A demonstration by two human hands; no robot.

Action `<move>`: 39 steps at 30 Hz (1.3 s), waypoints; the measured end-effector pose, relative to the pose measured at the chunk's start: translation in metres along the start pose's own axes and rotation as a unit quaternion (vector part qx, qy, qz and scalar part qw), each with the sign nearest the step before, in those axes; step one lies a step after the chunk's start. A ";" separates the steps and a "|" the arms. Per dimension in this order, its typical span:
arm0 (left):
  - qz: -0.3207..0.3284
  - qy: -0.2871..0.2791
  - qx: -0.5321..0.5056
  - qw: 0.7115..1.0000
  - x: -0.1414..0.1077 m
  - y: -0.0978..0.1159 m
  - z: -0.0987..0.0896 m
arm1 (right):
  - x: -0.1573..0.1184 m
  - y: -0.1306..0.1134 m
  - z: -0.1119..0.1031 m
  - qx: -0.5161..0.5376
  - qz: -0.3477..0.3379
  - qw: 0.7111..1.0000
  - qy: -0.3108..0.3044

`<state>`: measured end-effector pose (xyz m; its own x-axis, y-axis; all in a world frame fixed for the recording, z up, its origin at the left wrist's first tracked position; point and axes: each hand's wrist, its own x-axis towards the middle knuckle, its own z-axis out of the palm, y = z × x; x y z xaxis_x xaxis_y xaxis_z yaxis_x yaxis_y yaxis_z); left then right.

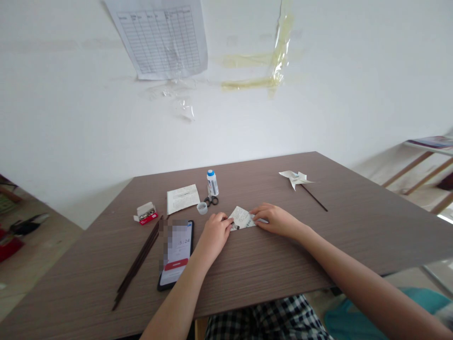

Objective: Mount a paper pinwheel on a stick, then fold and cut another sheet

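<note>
A small piece of printed paper [242,217], folded into a triangle, lies on the table in front of me. My left hand [216,230] is closed at its left corner, with thumb and fingers pressed together on the edge. At the opposite corner, my right hand [275,219] grips the paper between curled fingers and thumb. The fingers partly cover both corners. To the far right rests a paper pinwheel [296,178] on a thin dark stick [314,198].
Beyond my left hand stand a white glue bottle [212,183] with blue cap, scissors [211,199], a clear tape roll [202,208] and printed paper sheets [183,198]. Left are a small red-and-white box [146,213], dark sticks [138,262] and a phone [177,255]. A wall [247,127] borders the table [269,274].
</note>
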<state>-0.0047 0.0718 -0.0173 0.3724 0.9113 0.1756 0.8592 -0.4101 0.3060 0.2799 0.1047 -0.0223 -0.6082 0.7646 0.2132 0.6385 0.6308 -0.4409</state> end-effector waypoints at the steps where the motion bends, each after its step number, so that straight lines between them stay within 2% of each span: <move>1: -0.001 0.000 -0.001 1.000 0.000 0.000 0.000 | 0.000 0.000 0.000 0.003 -0.001 1.000 -0.001; 13: -0.018 -0.022 0.018 0.999 0.001 0.006 -0.004 | 0.000 0.003 0.002 0.014 -0.018 1.000 0.008; 18: -0.036 -0.022 0.032 0.999 0.000 0.017 -0.008 | 0.002 -0.003 0.007 -0.002 -0.019 1.000 0.016; 21: -0.066 -0.035 0.059 0.995 0.001 0.031 -0.012 | 0.004 -0.012 0.011 -0.022 0.006 0.999 0.025; 26: -0.112 -0.041 0.084 0.989 0.002 0.048 -0.018 | 0.008 -0.026 0.019 -0.051 0.084 0.995 0.028; 39: -0.139 -0.043 0.045 0.988 0.008 0.043 -0.018 | 0.016 -0.032 0.018 -0.038 0.174 0.984 -0.003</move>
<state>0.0286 0.0612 0.0140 0.1425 0.9897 0.0153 0.9587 -0.1418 0.2465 0.2415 0.0943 -0.0211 -0.3488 0.9356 0.0544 0.8422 0.3384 -0.4197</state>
